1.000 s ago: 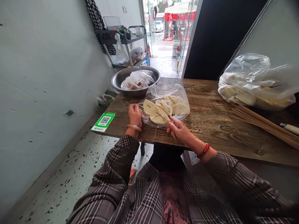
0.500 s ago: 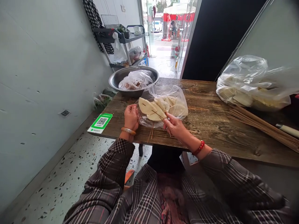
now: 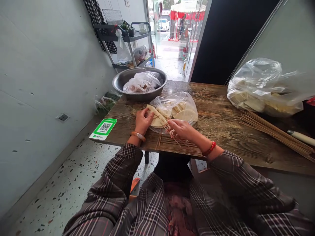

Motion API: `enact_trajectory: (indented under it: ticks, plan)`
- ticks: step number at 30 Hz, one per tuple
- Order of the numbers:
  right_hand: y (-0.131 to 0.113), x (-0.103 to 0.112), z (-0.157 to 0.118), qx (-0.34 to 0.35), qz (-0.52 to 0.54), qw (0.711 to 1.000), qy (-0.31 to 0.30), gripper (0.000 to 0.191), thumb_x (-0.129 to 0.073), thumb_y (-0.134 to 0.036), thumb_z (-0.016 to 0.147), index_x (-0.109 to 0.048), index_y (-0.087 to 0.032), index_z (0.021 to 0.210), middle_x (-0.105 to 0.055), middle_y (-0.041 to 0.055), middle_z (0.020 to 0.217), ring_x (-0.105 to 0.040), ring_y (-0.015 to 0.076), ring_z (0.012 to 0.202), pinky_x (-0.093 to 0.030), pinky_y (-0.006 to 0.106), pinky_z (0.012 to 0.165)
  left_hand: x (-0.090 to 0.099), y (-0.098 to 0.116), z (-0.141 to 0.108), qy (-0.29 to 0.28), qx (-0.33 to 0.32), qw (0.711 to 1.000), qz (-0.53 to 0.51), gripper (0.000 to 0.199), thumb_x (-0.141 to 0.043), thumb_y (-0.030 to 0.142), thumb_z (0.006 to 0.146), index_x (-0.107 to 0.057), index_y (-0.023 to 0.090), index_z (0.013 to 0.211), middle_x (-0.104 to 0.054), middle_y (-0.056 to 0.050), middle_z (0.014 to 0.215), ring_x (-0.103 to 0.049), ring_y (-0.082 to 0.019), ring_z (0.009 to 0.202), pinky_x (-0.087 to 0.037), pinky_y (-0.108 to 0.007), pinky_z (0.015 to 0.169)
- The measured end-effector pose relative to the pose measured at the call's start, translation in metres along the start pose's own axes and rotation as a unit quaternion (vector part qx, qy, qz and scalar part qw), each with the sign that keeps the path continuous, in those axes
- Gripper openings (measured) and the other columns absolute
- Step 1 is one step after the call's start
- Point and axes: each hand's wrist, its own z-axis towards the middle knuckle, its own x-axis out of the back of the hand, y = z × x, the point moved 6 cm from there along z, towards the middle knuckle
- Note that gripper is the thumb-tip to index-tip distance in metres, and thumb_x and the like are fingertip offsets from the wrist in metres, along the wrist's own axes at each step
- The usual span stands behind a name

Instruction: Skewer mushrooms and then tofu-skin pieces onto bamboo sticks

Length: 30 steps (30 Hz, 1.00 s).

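Note:
My left hand (image 3: pixel 143 122) has its fingers closed on the left end of a pale, flat oval slice (image 3: pixel 160 115), probably food. A thin wooden skewer runs through this slice. Its lower end leads to my right hand (image 3: pixel 181 128), where thumb and fingers grip the skewer; several more skewers (image 3: pixel 175 139) stick out below that palm. Under and behind the hands lies a clear plastic bag (image 3: pixel 188 102) with more pale slices (image 3: pixel 187 114) in it. Some skewer ends (image 3: pixel 158 141) poke out at the table's near edge. My fingers partly hide the held slice.
A steel basin (image 3: pixel 118 82) holding plastic bags stands at the back left of the wooden table (image 3: pixel 216 118). Near the left edge lies a green payment card (image 3: pixel 103 128). On the right are a large bag of slices (image 3: pixel 261 91), a skewer bundle (image 3: pixel 275 131) and a pale handle (image 3: pixel 301 137).
My left hand has come right and onto the slice, closing on its left end. The slice is lower and turned more edge-on. More skewers show under my right hand.

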Motion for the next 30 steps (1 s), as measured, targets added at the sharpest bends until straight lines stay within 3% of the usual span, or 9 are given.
enact_trajectory:
  ticks: [2,6,9,12,16,22,26,30]
  plan:
    - [-0.005,0.021,-0.001,0.021,-0.044,0.997,0.052,0.038,-0.048,-0.046,0.101,-0.070,-0.018,0.089,-0.072,0.0043,0.081,-0.064,0.0117,0.055,-0.043,0.022,0.050,-0.007,-0.002,0.007,-0.034,-0.010,0.999,0.015,0.031,-0.076,0.037,0.075,-0.075,0.014,0.097,-0.065,-0.011,0.093,-0.059,-0.023,0.089,-0.048,-0.038,0.092]
    - [-0.021,0.056,-0.008,0.087,-0.169,0.970,0.149,0.029,-0.048,-0.031,0.102,-0.073,-0.019,0.108,-0.076,0.0072,0.095,-0.068,0.0159,0.067,-0.050,0.029,0.067,-0.007,-0.006,0.012,-0.083,-0.017,0.996,0.016,0.028,-0.069,0.039,0.080,-0.075,0.016,0.094,-0.069,-0.012,0.097,-0.061,-0.025,0.093,-0.049,-0.039,0.094]
    - [-0.030,0.064,-0.010,0.097,-0.350,0.921,0.140,0.031,-0.047,-0.030,0.102,-0.070,-0.022,0.122,-0.074,0.0105,0.117,-0.070,0.0234,0.089,-0.052,0.035,0.077,0.006,0.000,0.009,-0.078,-0.034,0.995,0.044,0.033,-0.064,0.041,0.083,-0.074,0.015,0.101,-0.070,-0.012,0.101,-0.063,-0.025,0.095,-0.050,-0.041,0.095]
    - [-0.029,0.068,-0.006,0.058,-0.516,0.849,0.100,0.039,-0.042,-0.024,0.103,-0.063,-0.024,0.135,-0.070,0.0117,0.128,-0.070,0.0267,0.095,-0.052,0.036,0.074,0.015,0.021,0.008,-0.069,-0.091,0.989,0.088,0.040,-0.058,0.045,0.087,-0.072,0.014,0.109,-0.067,-0.013,0.109,-0.063,-0.026,0.104,-0.049,-0.043,0.100]
    - [-0.026,0.084,0.003,0.029,-0.608,0.788,0.090,0.044,-0.039,-0.020,0.102,-0.056,-0.026,0.142,-0.070,0.0128,0.126,-0.070,0.0268,0.097,-0.049,0.035,0.072,0.013,0.046,0.012,-0.069,-0.163,0.978,0.109,0.048,-0.060,0.050,0.088,-0.068,0.014,0.118,-0.062,-0.015,0.127,-0.055,-0.029,0.125,-0.039,-0.046,0.114]
    - [-0.021,0.111,-0.003,0.013,-0.633,0.765,0.120,0.039,-0.034,-0.026,0.105,-0.068,-0.015,0.122,-0.074,0.0158,0.109,-0.068,0.0283,0.098,-0.043,0.035,0.074,-0.014,0.019,0.005,-0.133,-0.028,0.990,0.035,0.067,-0.065,0.060,0.082,-0.059,0.015,0.131,-0.059,-0.018,0.136,-0.052,-0.034,0.133,-0.038,-0.053,0.115]
    - [-0.017,0.132,-0.013,0.003,-0.624,0.766,0.155,0.038,-0.045,-0.034,0.103,-0.064,-0.013,0.129,-0.073,0.0154,0.113,-0.066,0.0292,0.101,-0.040,0.035,0.075,-0.042,0.016,-0.006,-0.166,-0.026,0.986,-0.004,0.078,-0.074,0.058,0.076,-0.054,0.016,0.139,-0.054,-0.018,0.143,-0.049,-0.034,0.136,-0.038,-0.050,0.117]
    - [-0.012,0.149,-0.017,-0.025,-0.630,0.761,0.155,0.038,-0.053,-0.042,0.099,-0.070,-0.015,0.120,-0.074,0.0151,0.106,-0.065,0.0297,0.098,-0.038,0.034,0.074,-0.076,0.027,0.004,-0.202,-0.045,0.978,0.022,0.084,-0.078,0.052,0.072,-0.053,0.012,0.141,-0.049,-0.021,0.147,-0.044,-0.035,0.141,-0.031,-0.050,0.121]
